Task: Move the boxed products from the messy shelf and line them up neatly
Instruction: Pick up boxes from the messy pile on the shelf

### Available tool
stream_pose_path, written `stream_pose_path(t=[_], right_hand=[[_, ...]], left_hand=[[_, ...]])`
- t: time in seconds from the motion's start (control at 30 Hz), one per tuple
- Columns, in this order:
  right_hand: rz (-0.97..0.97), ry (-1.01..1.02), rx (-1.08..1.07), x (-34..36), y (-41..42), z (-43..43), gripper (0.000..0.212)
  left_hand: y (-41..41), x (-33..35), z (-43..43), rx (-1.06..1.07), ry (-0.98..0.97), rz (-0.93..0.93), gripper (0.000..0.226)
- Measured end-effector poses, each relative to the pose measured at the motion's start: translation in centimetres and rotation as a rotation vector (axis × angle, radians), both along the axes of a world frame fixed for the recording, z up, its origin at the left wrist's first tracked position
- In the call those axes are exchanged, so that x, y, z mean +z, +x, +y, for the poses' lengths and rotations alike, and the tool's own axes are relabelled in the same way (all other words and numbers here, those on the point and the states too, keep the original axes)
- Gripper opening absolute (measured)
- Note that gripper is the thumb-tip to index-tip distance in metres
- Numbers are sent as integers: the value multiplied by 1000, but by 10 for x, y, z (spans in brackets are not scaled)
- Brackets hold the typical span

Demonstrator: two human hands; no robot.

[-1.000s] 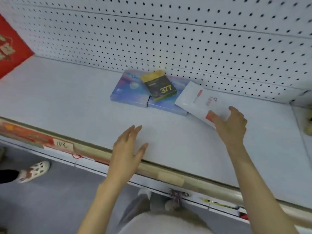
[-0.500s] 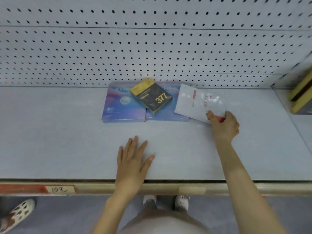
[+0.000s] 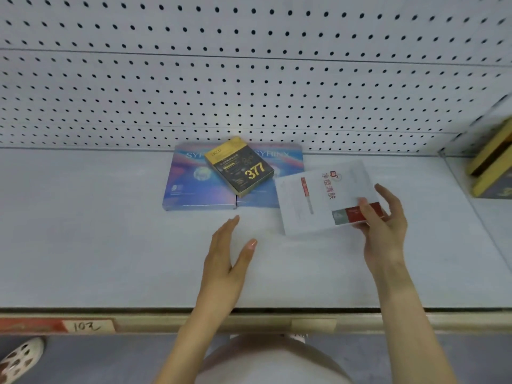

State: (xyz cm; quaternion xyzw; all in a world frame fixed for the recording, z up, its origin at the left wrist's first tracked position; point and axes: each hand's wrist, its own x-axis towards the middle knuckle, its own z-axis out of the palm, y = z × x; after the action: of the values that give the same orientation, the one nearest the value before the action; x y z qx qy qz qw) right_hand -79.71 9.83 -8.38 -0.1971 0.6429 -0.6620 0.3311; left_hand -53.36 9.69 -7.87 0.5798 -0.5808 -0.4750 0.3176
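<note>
Thin, flat white cardboard box (image 3: 318,195) is pinched at its red corner by the right hand (image 3: 385,225), now tilted up off the matte grey shelf (image 3: 83,231) and nearer the front than before. The left hand (image 3: 227,253) is open, fingers straight, raised edge-on where it earlier lay flat. A black-yellow box (image 3: 239,166) sits skewed atop glossy blue boxes (image 3: 191,189) against the white pegboard (image 3: 249,79).

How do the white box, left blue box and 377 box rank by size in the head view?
1. white box, largest, though nearer the camera.
2. left blue box, close; partly covered, so unsure.
3. 377 box, smallest.
</note>
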Motion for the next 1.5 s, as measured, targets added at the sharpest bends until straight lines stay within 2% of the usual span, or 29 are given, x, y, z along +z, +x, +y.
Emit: stream_pose_path(t=[0.1,0.17,0.23,0.3,0.37,0.53,0.67,0.73,0.8,0.93,1.0,1.07,1.17,1.3,1.33,1.4,1.5], right_hand=[[-22,-31,97,14,7,1,22],[-77,-45,159,21,23,-2,17],[-136,-46,236,24,45,-8,12],[-185,-35,306,27,70,-14,8],[-197,-24,350,26,92,-21,8],[-72,21,460,27,133,-35,19],[97,34,541,22,157,-56,20],[239,53,627,13,172,-69,19],[471,77,732,4,188,-83,24],[967,167,910,-14,216,-123,46],[1177,272,927,-22,222,-136,55],[1303,301,872,-30,227,-132,63],[1288,244,867,-30,231,-105,73],[1153,271,1025,-17,223,-57,75],[1178,281,986,-18,221,-45,72],[1246,362,764,-20,218,-28,66],[1050,589,524,-21,215,-16,79]], left_hand=[[-3,9,-7,64,61,180,49],[0,11,-12,46,116,240,55],[6,13,-14,-36,165,209,58],[14,14,-12,-114,204,148,40],[26,17,-9,-94,242,166,22],[70,21,-3,90,262,342,23],[113,19,-6,387,224,409,16],[138,18,-11,507,194,402,14],[160,17,-14,574,154,368,12],[185,18,-18,644,99,312,9],[191,18,-18,670,85,305,11],[197,17,-16,691,75,304,17],[205,12,-13,703,83,279,22],[209,6,-13,659,121,273,15],[208,5,-14,634,134,271,15],[206,2,-15,591,161,257,16],[204,-2,-18,551,180,248,15]])
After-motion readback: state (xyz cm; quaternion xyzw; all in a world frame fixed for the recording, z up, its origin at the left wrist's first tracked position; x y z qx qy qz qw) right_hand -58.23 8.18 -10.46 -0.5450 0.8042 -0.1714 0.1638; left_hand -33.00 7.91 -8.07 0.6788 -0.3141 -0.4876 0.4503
